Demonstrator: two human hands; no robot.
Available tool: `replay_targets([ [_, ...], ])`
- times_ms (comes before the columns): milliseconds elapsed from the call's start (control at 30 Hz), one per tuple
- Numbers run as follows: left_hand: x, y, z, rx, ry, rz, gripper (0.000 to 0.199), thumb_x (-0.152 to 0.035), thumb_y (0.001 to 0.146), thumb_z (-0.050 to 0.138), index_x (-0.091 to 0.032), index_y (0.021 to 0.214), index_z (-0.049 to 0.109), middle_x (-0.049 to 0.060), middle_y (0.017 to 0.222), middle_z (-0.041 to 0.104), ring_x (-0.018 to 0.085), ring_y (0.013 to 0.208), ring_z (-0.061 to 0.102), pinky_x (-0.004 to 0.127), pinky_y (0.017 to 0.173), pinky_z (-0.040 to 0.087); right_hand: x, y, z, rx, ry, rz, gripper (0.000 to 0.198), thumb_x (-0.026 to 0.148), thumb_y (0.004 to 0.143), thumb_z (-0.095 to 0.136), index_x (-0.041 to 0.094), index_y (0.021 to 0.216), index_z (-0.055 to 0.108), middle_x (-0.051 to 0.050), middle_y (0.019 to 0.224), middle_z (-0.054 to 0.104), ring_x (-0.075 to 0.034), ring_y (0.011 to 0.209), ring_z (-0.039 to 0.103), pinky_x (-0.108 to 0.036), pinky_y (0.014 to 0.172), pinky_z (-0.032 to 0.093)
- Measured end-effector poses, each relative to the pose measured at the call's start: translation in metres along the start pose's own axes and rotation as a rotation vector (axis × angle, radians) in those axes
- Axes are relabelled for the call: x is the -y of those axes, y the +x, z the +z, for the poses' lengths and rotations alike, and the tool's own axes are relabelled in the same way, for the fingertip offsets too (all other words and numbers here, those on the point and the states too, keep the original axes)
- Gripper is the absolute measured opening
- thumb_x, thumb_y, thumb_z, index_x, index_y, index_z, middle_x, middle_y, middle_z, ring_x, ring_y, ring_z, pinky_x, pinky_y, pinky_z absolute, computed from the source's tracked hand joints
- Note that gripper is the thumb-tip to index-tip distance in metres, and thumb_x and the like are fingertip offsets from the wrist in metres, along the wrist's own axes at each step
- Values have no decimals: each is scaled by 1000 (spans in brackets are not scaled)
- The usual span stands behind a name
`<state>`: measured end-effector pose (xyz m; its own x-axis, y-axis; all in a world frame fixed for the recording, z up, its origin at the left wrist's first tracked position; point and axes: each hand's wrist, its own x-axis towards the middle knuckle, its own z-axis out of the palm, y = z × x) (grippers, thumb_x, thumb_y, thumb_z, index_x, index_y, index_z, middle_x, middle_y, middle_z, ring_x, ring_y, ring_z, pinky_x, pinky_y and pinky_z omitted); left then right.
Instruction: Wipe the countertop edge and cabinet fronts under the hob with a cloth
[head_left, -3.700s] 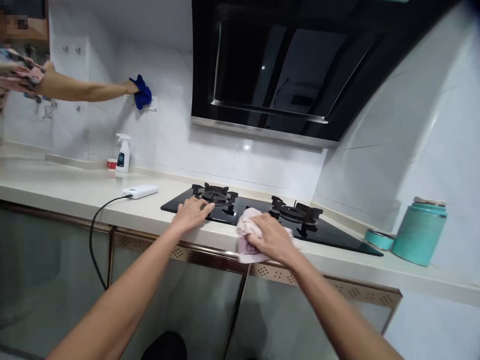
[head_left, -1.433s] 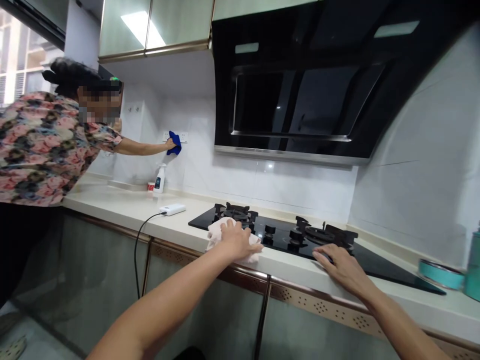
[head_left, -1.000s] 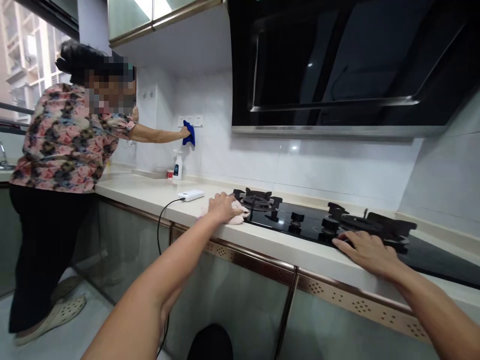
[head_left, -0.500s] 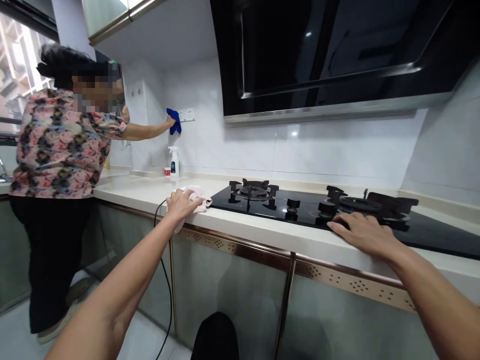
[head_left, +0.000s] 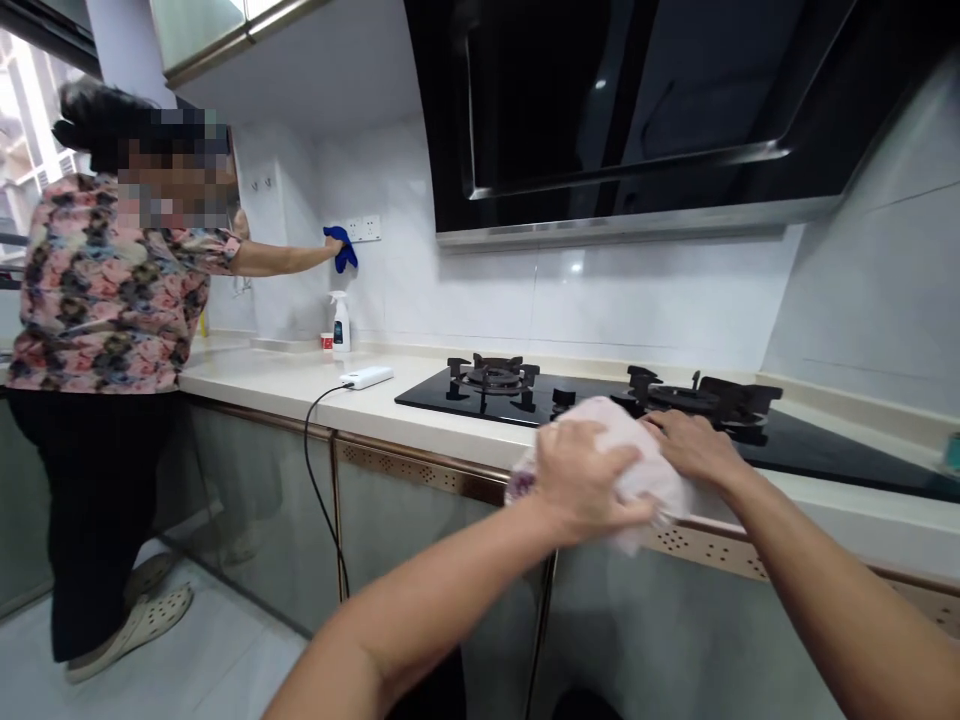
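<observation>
Cloth: pale pink cloth (head_left: 637,470) bunched at the front edge of the counter (head_left: 450,425), at about 5 o'clock from the centre of the view, just in front of the black glass hob (head_left: 810,455).
Left hand: left hand (head_left: 581,485) lies over the cloth with fingers curled round it, closed on the fabric and pressing it to the counter edge.
Right hand: right hand (head_left: 694,445) sits at 3 o'clock of the cloth, fingers flat and spread, touching the cloth's far side and the hob rim; whether it grips any fabric I cannot tell.
Progress: judging by the shine, the hob glass and the counter towards 9 o'clock look clean and dry; the burners (head_left: 491,375) and the counter stretch to the right appear not yet reached by the cloth. Roughly midway, as a guess.
Nearby: white power bank (head_left: 367,377) with its black cable (head_left: 319,470) at 10 o'clock.
Other person: stands at 9 o'clock, holding a blue cloth (head_left: 341,245) against the wall, above a spray bottle (head_left: 341,322).
</observation>
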<state>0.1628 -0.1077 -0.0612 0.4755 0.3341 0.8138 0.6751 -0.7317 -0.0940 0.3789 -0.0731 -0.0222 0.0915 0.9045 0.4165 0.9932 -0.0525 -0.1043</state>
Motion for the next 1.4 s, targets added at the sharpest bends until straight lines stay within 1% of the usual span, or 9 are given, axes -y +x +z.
replay_targets([
  [67,-22,4,19,-37,35,123,49,-63,88,53,-32,125,65,12,143,47,37,124,41,55,92,37,-7,1,2,7,-3,-24,38,40,91,44,22,115,68,-16,127,62,-37,112,56,-50,89,45],
  [133,-23,5,29,-45,63,187,49,-63,93,45,-33,128,63,12,147,44,37,126,41,55,90,39,-13,3,4,10,-8,-24,37,35,88,48,24,117,68,-15,130,61,-37,114,56,-49,90,45],
  [333,43,-13,11,104,39,291,50,-62,92,46,-39,134,60,5,154,43,33,138,37,52,105,38,-18,14,13,4,14,36,42,41,93,39,26,121,68,-13,140,56,-40,122,53,-54,91,45],
  [567,158,-58,-48,270,30,51,67,-76,78,56,-28,123,69,10,148,48,31,140,39,45,121,26,-20,20,18,7,63,61,45,48,95,36,30,117,70,-9,138,59,-40,124,51,-60,97,43],
  [800,286,-129,-137,107,206,-270,58,-52,69,73,-26,119,62,11,147,46,33,136,43,47,114,39,-4,8,8,-17,40,51,44,45,94,34,29,114,70,-8,136,60,-39,122,51,-60,96,44],
  [967,337,-143,-180,127,260,-284,58,-48,68,69,-28,121,57,9,142,51,33,135,45,47,113,39,2,4,3,-51,28,32,42,43,92,37,28,111,71,-10,128,63,-38,116,54,-57,93,46],
  [1167,320,-124,-172,223,410,-328,53,-48,71,64,-27,119,57,10,136,57,35,129,47,48,111,38,7,2,-2,-60,37,45,39,40,92,39,25,111,70,-11,125,63,-36,115,53,-56,93,44],
  [1267,284,-107,-148,216,395,-283,54,-48,71,65,-26,120,59,12,138,56,35,129,48,50,112,35,8,1,-3,-60,42,47,39,39,92,40,25,112,70,-11,125,63,-36,115,53,-56,94,44],
  [1400,212,-75,-100,222,244,-182,63,-57,72,66,-27,127,61,13,144,50,38,133,44,53,117,30,8,0,-3,-67,50,41,39,40,93,39,25,111,71,-11,125,63,-37,115,52,-56,93,44],
])
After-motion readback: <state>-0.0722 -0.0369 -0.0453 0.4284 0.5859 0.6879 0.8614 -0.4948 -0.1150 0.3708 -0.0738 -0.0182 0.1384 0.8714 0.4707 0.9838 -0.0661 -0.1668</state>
